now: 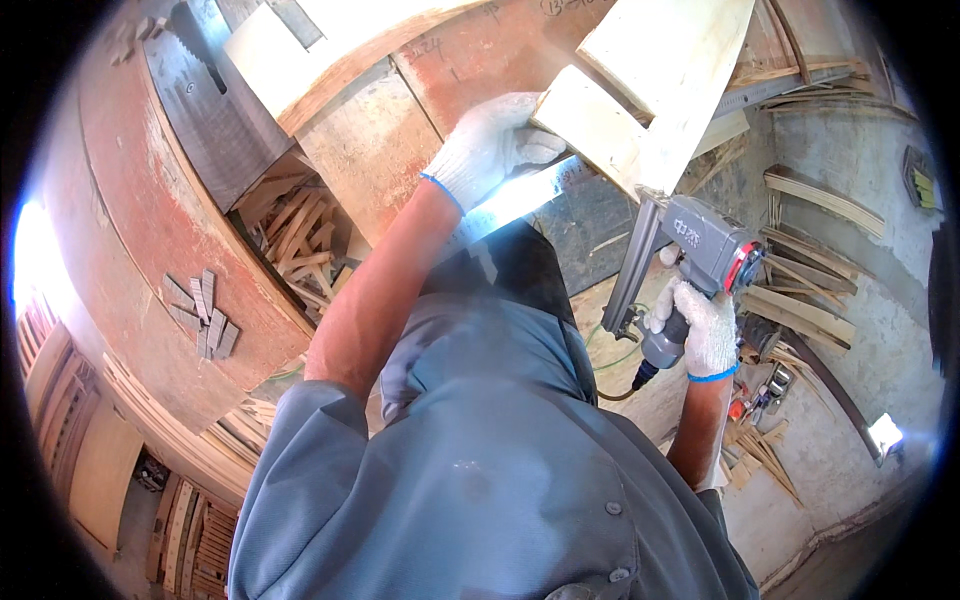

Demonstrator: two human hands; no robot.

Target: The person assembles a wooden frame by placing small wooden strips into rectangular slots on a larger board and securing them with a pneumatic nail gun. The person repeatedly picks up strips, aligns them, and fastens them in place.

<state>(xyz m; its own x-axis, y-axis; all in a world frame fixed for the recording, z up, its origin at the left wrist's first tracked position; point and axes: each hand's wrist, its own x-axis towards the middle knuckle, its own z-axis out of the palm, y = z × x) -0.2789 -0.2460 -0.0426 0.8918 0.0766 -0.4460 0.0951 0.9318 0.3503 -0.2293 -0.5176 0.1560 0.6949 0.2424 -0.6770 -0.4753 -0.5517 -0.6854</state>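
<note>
My left hand (487,145), in a white knit glove, grips the end of a pale wooden block (590,125) that sits against a wider pale plank (680,60). My right hand (705,330), also gloved, holds the handle of a grey pneumatic nail gun (700,250). The gun's nose presses up against the edge of the plank near the block. Its long magazine (628,270) slants down to the left. A hose (615,385) leaves the bottom of the handle.
A red-brown worktable (150,230) curves along the left with strips of nails (205,315) on it. Wood offcuts (295,235) lie heaped below its edge. Curved wood strips (810,195) and scraps (765,450) lie on the concrete floor at right.
</note>
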